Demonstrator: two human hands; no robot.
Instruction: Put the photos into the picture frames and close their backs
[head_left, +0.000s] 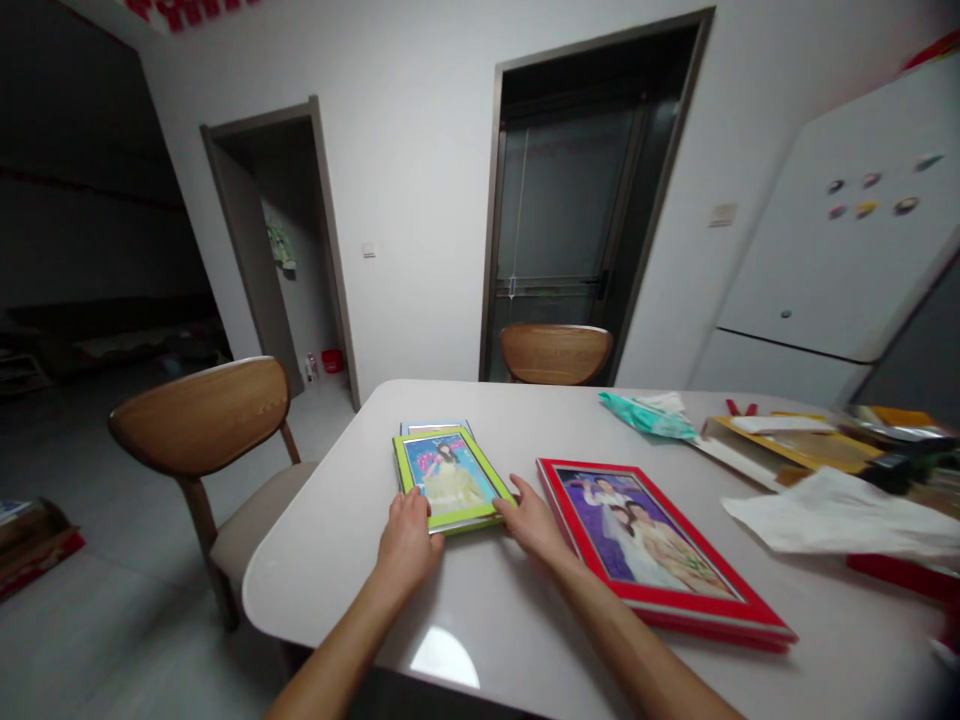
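A lime-green picture frame (451,480) lies face up toward the left part of the table, with a photo of a person in a pale yellow dress. My left hand (410,535) grips its near left corner, fingers on the edge. At the near right corner, my right hand (529,515) holds it with the thumb on top. Behind the green frame, the edge of a blue-and-white frame (435,425) pokes out; most of it is covered. Right of my right hand lies a larger red picture frame (645,535) with a group photo, apparently stacked on another red one.
On the white table (345,560), the right side holds a teal plastic packet (646,416), a yellow envelope (806,440) and crumpled white paper (847,515). Wooden chairs stand at the left (202,415) and far side (556,354). A white fridge (847,220) is at the right.
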